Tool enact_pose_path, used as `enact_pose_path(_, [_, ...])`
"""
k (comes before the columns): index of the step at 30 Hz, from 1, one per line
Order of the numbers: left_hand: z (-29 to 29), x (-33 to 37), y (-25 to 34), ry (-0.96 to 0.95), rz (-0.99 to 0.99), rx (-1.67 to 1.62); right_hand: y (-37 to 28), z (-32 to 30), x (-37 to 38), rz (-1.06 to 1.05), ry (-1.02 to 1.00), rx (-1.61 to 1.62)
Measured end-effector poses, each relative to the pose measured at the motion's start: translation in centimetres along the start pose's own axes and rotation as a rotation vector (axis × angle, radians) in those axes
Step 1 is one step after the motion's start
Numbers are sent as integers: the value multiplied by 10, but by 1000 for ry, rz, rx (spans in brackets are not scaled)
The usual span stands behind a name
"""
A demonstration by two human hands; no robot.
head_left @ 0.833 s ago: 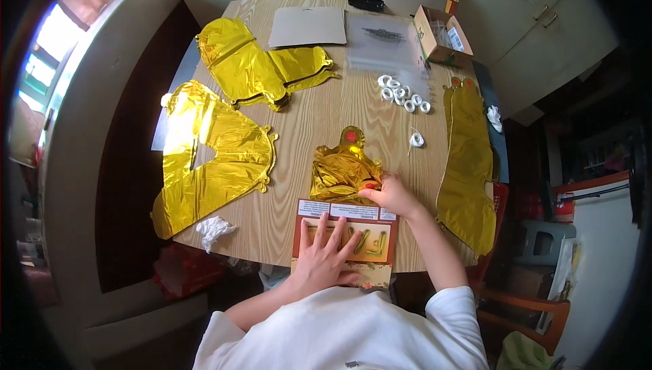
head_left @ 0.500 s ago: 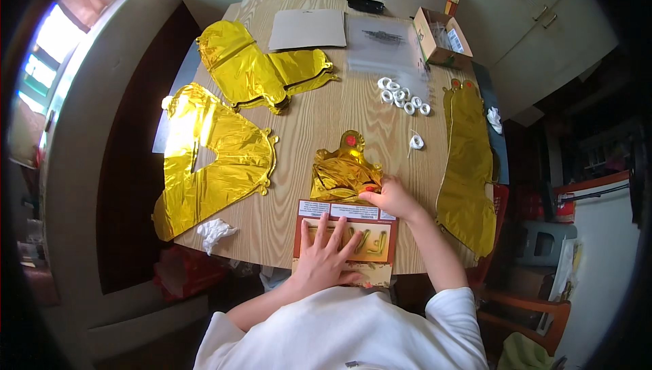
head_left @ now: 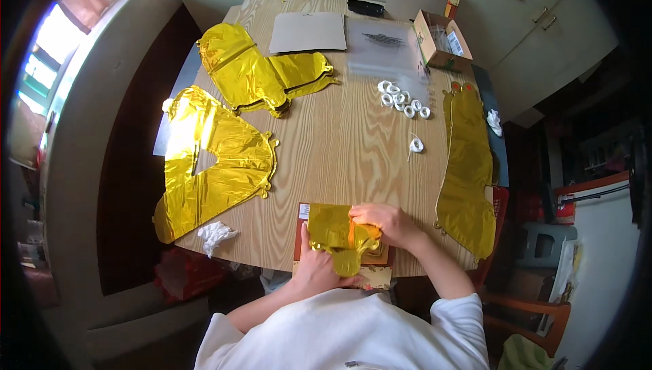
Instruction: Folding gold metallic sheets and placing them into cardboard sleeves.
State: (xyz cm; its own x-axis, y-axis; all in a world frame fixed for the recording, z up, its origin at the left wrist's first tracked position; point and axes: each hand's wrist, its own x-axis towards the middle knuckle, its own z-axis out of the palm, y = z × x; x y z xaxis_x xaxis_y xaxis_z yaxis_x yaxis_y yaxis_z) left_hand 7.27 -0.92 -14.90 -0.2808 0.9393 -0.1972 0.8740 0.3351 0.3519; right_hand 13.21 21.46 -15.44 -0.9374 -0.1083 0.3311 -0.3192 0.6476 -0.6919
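Observation:
A gold foil balloon (head_left: 329, 217) lies folded back toward me over a printed cardboard sheet (head_left: 384, 253) at the table's near edge. My right hand (head_left: 387, 222) is closed on the balloon's right side, where an orange part shows by the fingertips. Under the foil, my left hand (head_left: 316, 268) rests flat on the cardboard. One of its outstretched fingers shows along the foil's left edge, and the thumb points right below it; the other fingers are covered.
Flat gold foil balloons lie at far left (head_left: 255, 64), left (head_left: 224, 139) and right (head_left: 467, 173). Several white ribbon rolls (head_left: 402, 100) sit right of centre, with a single roll (head_left: 416, 145) nearer. Behind are clear plastic bags (head_left: 384, 54), grey card (head_left: 308, 32) and an open box (head_left: 435, 50). Crumpled tissue (head_left: 216, 235) lies near left.
My right hand has brought the balloon's far part toward me, over the cardboard and my left hand. The left hand, bare before on the cardboard, is now mostly covered.

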Motion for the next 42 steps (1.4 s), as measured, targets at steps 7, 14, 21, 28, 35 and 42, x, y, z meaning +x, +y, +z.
enact_pose_path(7, [14,-4,-3,92,14,157,3,12,-11,-128,0,-227])
enact_pose_path(14, [-13,-13,-12,155,107,-68,1,13,-10,-142,-10,-227])
enact_pose_path(21, [-86,-4,-46,14,-91,-158,5,14,-12,-147,3,-218])
enact_pose_path(28, [-32,48,-45,179,180,-22,2,11,-14,-82,-79,-211])
enact_pose_path(35, [-16,38,-38,127,136,73,-7,6,-19,-66,-137,-170])
enact_pose_path(42, [-15,30,-33,111,89,100,-32,-5,-28,85,-181,-111])
